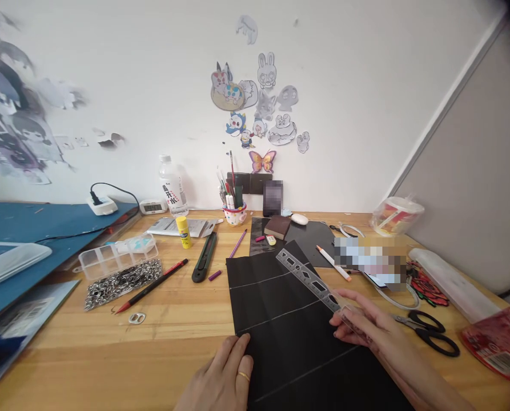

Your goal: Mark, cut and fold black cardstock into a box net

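A sheet of black paper [280, 348] lies on the wooden desk, with thin pale lines drawn across it. My left hand [224, 374], a ring on one finger, rests along the sheet's left edge with its fingers lying on the paper. In my right hand [366, 322] is a clear stencil ruler [308, 279] with cut-out shapes, gripped at its near end. The ruler slants up and leftward over the paper's right side. Black-handled scissors [428, 331] lie just right of my right hand.
Left of the paper are a utility knife [204, 257], a black-and-red pencil [152, 286], a glue stick [183, 233] and a compartment box [117, 271] of metal rings. Behind stand a pen cup [235, 214] and a bottle [173, 187]. An orange-tipped marker [334, 264] lies beyond the ruler.
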### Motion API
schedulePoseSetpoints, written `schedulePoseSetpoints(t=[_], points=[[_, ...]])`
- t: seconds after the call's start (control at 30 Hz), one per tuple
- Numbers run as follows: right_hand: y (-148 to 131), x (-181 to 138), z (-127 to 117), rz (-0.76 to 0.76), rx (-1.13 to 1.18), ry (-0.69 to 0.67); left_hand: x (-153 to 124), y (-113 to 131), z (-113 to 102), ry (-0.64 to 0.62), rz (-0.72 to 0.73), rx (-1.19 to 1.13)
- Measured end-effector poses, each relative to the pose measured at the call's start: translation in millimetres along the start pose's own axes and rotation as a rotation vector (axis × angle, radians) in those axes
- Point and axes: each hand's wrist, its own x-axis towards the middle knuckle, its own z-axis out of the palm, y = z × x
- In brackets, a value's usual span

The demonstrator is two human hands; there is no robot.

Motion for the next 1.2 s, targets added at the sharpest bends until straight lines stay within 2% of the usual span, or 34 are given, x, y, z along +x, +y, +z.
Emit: schedulePoseSetpoints(t=[0.17, 0.3, 0.5, 0.57, 0.7, 0.8, 0.9, 1.07, 1.2], points=[[-7, 14, -8, -0.04, -0.105, -0.048, 3, 0, -1, -0.037, 0.009, 0.037], [-13, 10, -23, -0.124, -0.242, -0.116, 4, 1, -4, -0.076, 0.013, 0.064], [-29, 2, -32, -0.143, -0.635, -0.232, 3, 2, -8, -0.105, -0.007, 0.068], [-34, 5, -28, -0.168, -0.694, -0.175, 3, 3, -9, -0.121, -0.003, 0.056], [-42, 14, -13, -0.269, -0.844, 0.023, 5, 3, -9, -0.118, -0.022, 0.024], [-45, 19, -4, -0.356, -1.101, 0.06, 5, 3, -9, -0.109, -0.023, 0.023], [-44, 17, 2, -0.387, -1.255, 0.071, 5, 3, -9, -0.096, -0.012, 0.023], [-21, -14, 12, -0.531, -1.336, 0.209, 3, 1, -2, -0.072, -0.01, -0.001], [10, -60, 20, -0.73, -1.306, 0.172, 1, 1, 0, -0.042, 0.009, 0.009]])
